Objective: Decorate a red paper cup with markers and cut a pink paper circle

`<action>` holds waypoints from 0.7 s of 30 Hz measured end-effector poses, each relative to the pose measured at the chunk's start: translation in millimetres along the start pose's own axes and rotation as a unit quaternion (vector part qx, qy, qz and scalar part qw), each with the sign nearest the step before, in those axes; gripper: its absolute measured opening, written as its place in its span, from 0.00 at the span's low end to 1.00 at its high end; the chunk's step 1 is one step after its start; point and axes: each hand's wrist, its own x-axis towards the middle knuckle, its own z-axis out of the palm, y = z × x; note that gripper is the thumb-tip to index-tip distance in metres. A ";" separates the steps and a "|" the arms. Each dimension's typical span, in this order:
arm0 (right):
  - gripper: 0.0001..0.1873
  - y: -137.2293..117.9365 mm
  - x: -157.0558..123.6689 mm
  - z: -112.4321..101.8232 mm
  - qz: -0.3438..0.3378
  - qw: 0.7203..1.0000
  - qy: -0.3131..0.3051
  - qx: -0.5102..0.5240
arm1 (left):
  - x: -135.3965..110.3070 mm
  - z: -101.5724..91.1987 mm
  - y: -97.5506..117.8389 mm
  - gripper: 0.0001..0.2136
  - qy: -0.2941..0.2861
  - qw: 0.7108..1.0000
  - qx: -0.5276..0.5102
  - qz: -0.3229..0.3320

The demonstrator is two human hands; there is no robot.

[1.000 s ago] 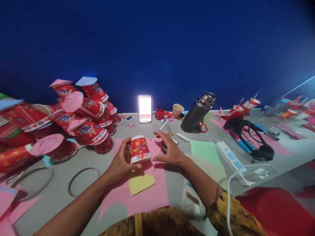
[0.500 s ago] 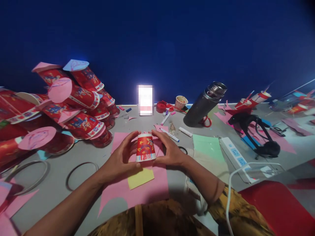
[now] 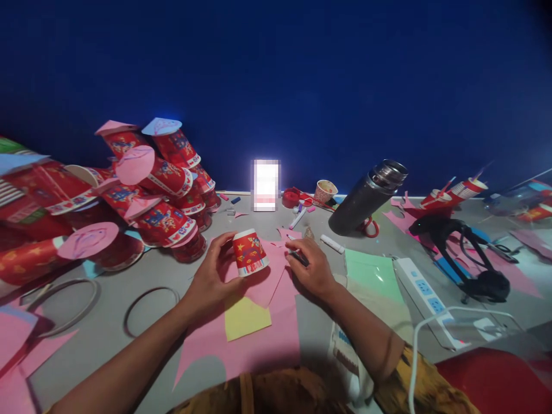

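Observation:
My left hand (image 3: 213,279) grips a small red paper cup (image 3: 249,252) with yellow stars, turned upside down and tilted, over a loose piece of pink paper (image 3: 269,275). My right hand (image 3: 313,265) rests on the pink paper just right of the cup, fingers closed around a thin dark pen (image 3: 298,257). Under both lies a larger pink sheet (image 3: 259,339) with a yellow square note (image 3: 245,317) on it.
A pile of red paper cups with pink paper lids (image 3: 142,190) fills the left. Wire rings (image 3: 149,307) lie nearby. A steel flask (image 3: 366,198), green paper (image 3: 373,273), a white power strip (image 3: 425,287), markers, red scissors and a black stand (image 3: 466,253) sit right.
My right hand let go of the cup and now holds a pen on the paper. My left hand keeps the cup, now tilted over a raised pink piece.

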 end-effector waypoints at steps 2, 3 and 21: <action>0.06 -0.6 1.8 -2.4 0.009 1.000 0.003 -0.003 | -0.1 1.8 0.8 0.40 0.013 1.000 0.004 -0.003; 0.06 -0.8 2.5 -3.4 0.013 1.000 0.002 -0.003 | -0.3 2.8 0.6 0.40 0.022 1.000 0.011 -0.003; 0.08 2.6 2.0 -6.4 0.032 0.999 0.008 -0.011 | -2.0 6.7 2.6 0.36 0.060 0.995 0.079 0.033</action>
